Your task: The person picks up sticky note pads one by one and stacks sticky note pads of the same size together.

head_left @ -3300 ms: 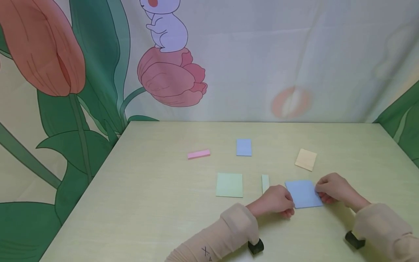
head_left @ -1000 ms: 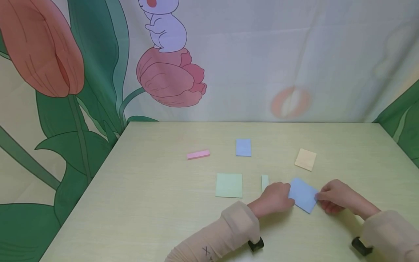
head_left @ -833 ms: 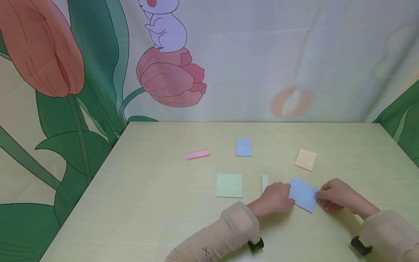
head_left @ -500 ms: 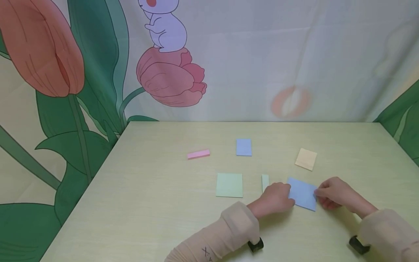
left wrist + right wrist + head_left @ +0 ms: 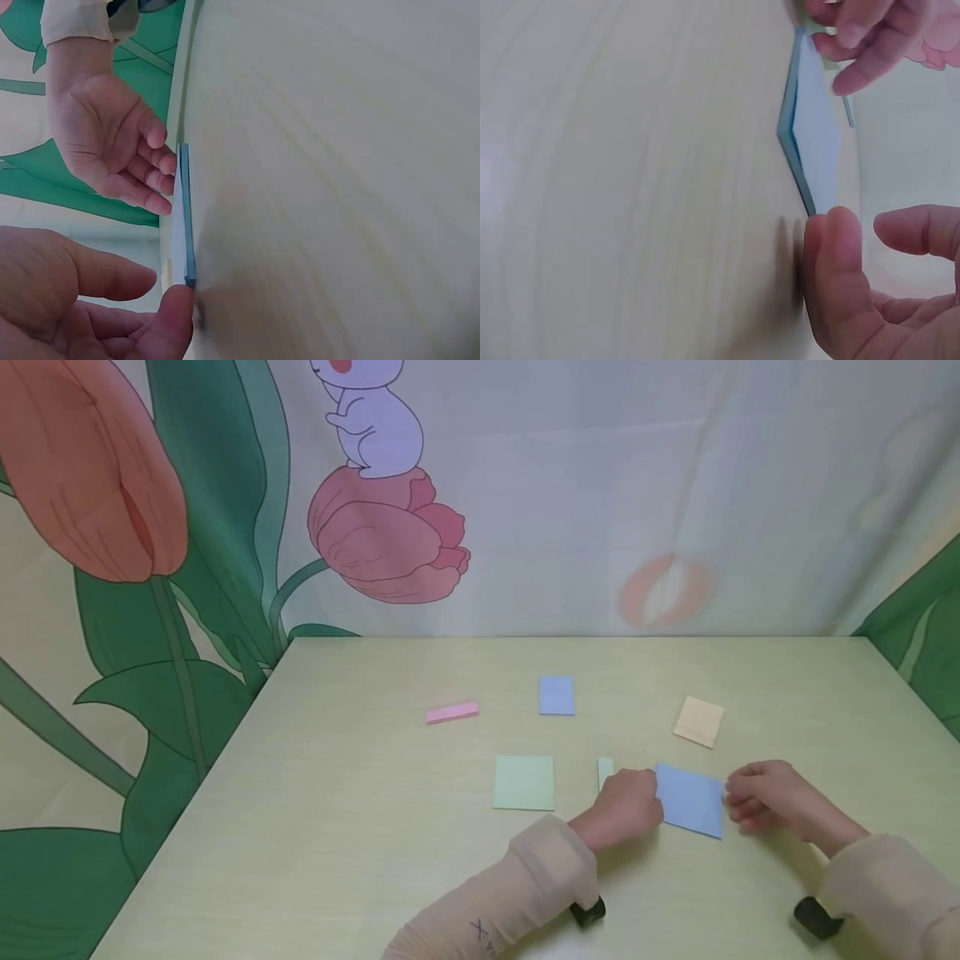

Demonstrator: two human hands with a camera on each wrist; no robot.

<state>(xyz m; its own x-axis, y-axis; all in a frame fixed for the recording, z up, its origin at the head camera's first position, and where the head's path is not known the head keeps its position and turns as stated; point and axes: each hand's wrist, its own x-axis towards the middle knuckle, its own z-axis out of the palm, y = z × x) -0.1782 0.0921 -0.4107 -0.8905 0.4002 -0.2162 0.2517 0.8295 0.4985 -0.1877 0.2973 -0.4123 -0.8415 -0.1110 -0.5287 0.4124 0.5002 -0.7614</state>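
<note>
Strip (image 5: 605,769), lower centre: lay partly behind left hand (image 5: 621,806); that and right hand (image 5: 772,797), unclenched, empty, flanked blue pad (image 5: 691,801).

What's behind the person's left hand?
In the head view, a narrow pale green strip peeks out beyond the left hand. Its near end is covered by the hand, so its full length cannot be seen.

back of tbl (image 5: 315,810), left to right: pink strip (image 5: 452,713), sm blue pad (image 5: 557,696), tan pad (image 5: 699,722). nearer front: green sq pad (image 5: 523,782), then thin green strip (image 5: 605,768), partly hidden. behind: cloth (image 5: 555,493) w/ printed tulip (image 5: 97,468) & white animal (image 5: 380,435).
</note>
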